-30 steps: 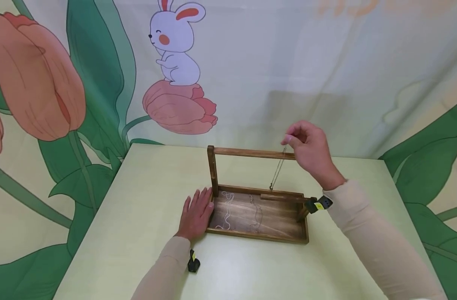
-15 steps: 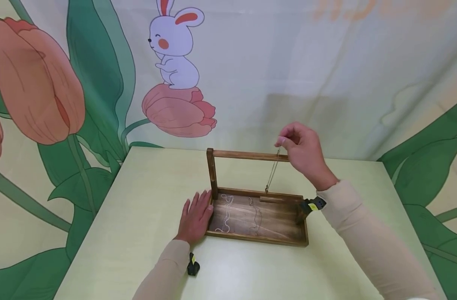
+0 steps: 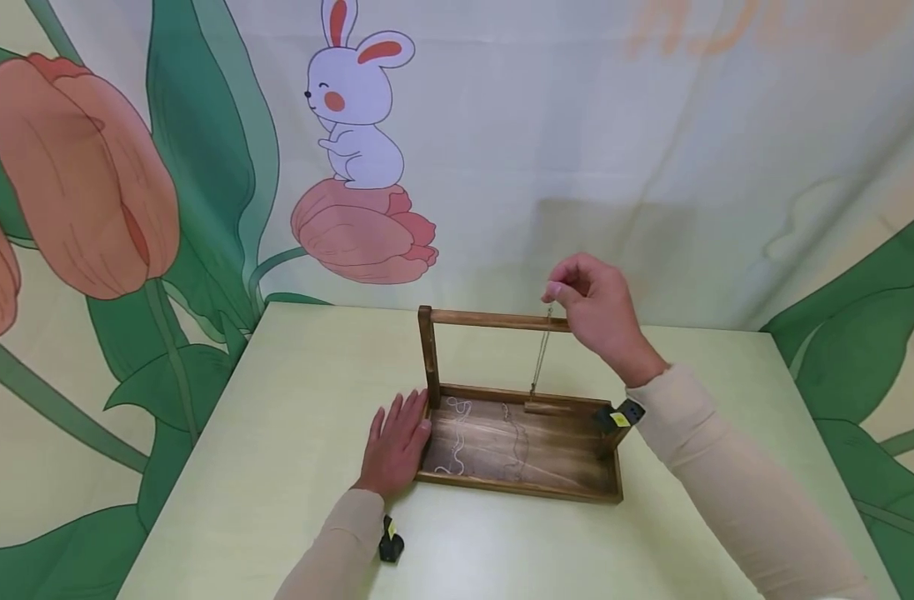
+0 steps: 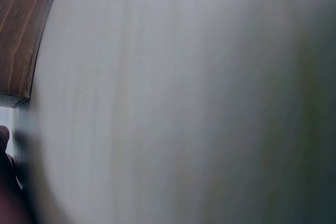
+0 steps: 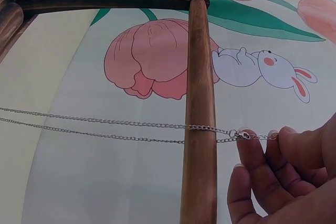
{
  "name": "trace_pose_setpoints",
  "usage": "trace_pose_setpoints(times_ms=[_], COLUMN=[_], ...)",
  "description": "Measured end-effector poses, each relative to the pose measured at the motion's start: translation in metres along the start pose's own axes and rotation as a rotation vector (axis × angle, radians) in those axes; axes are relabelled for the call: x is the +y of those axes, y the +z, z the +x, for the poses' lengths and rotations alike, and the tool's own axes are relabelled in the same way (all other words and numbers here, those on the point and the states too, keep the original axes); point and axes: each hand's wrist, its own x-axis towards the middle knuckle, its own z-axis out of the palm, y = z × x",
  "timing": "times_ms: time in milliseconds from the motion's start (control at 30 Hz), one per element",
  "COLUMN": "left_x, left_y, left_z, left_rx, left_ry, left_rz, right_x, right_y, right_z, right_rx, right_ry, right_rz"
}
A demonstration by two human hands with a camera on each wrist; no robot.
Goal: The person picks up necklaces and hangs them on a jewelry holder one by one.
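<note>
In the head view my right hand (image 3: 602, 308) pinches a thin necklace chain (image 3: 541, 358) between thumb and fingertips, just above the top bar (image 3: 494, 319) of a dark wooden jewelry stand. Two strands hang down toward the tray. Seen from the right wrist, the clasp end (image 5: 242, 135) is near the fingertips; one strand crosses in front of the bar (image 5: 201, 87) and the other appears to pass behind it. My left hand (image 3: 397, 446) lies with fingers extended against the left end of the stand's tray (image 3: 516, 489). The left wrist view shows mostly table and a wooden corner (image 4: 18, 40).
Inside the tray lie a white necklace (image 3: 457, 442) and a thin darker chain (image 3: 515, 437). A short wooden arm (image 3: 550, 408) sticks out above the tray. Behind the table (image 3: 299, 367) hangs a cloth (image 3: 486, 167) printed with a rabbit and tulips.
My right hand has shifted left along the top bar, carrying the chain, which hangs closer to vertical. My left hand keeps its place at the tray. The head view has tilted slightly.
</note>
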Motion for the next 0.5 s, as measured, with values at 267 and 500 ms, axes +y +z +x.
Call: trace_pose_setpoints(times_ms=[267, 500], left_x=[-0.0006, -0.0032], left_y=[-0.0023, 0.0014], left_z=[0.0019, 0.0015], left_rx=[0.005, 0.016], left_ry=[-0.004, 0.003], left_rz=[0.0, 0.001], right_x=[-0.0042, -0.0059], right_y=[0.0049, 0.0095], right_z=[0.0051, 0.006], right_rx=[-0.016, -0.031], right_ry=[0.001, 0.012], right_rz=[0.015, 0.022])
